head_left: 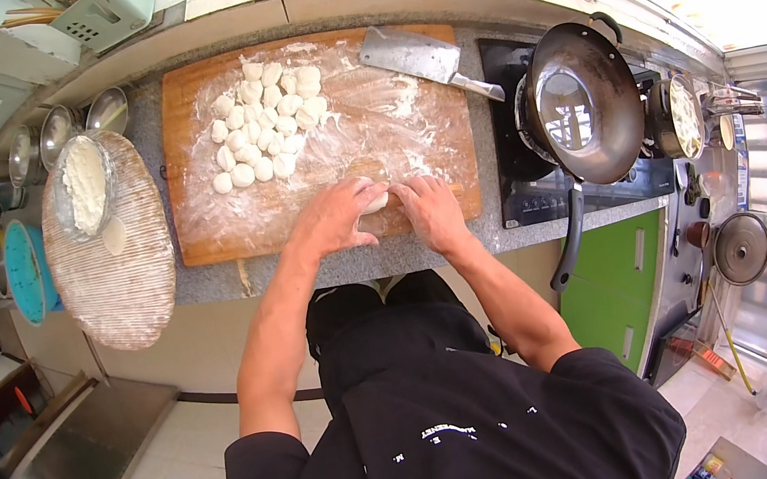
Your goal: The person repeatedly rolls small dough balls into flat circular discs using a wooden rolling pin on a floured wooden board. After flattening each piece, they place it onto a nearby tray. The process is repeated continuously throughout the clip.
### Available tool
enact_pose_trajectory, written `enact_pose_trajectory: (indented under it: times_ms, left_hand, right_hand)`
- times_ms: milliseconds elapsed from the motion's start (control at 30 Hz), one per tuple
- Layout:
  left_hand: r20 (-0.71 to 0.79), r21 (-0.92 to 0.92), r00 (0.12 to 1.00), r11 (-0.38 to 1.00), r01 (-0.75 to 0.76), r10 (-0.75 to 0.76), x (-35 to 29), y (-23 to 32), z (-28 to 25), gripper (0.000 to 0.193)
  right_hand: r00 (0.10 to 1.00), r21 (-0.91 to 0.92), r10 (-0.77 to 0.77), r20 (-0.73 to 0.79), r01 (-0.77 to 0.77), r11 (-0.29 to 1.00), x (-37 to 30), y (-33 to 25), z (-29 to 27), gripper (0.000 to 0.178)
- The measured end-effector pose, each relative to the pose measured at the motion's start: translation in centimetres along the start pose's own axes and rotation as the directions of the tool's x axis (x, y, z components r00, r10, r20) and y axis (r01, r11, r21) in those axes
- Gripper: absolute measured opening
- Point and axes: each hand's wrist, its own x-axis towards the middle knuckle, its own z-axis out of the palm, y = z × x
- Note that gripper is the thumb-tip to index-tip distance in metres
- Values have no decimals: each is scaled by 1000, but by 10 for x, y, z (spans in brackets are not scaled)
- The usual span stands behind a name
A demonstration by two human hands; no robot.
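Note:
At the near edge of a floured wooden board [429, 146], both of my hands work close together. My left hand [336, 217] curves its fingers over a small white piece of dough [376, 203], with the thumb held apart below. Just to its right, my right hand [433, 215] is closed over a thin wooden rolling pin [455, 189]; only the pin's right end shows and the rest is hidden. Several small round dough pieces [256, 132] lie clustered on the board beyond my left hand. Flour is smeared around them.
A cleaver [414, 56] lies across the board's far right. Right of it, a black wok [606, 101] sits on the stove, its handle reaching toward me. To the left, a bowl of flour [84, 186] and one flat wrapper [114, 237] rest on a ridged oval tray [119, 294].

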Motion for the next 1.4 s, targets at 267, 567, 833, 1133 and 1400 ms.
enact_pose_trajectory:
  times_ms: [267, 567, 833, 1133, 1400]
  left_hand:
    - [-189, -274, 973, 959, 76, -131, -17, -14, -5, 36]
    - [-260, -930, 597, 363, 57, -759, -97, -31, -40, 29]
    - [-512, -780, -281, 576, -244, -812, -252, -63, -97, 48]
    - [-792, -117, 371, 717, 687, -485, -97, -75, -9, 37]
    - [-552, -194, 519, 706, 682, -653, -69, -30, 47, 36]
  right_hand:
    - [973, 199, -124, 193, 85, 976, 41, -3, -55, 31]
    - [955, 135, -248, 161, 227, 964, 51, -36, -49, 29]
    - [993, 159, -53, 103, 36, 987, 43, -17, -31, 31]
    - [937, 315, 348, 15, -334, 888, 25, 8, -9, 35]
    - [869, 362, 475, -136, -403, 841, 0, 39, 2, 34]
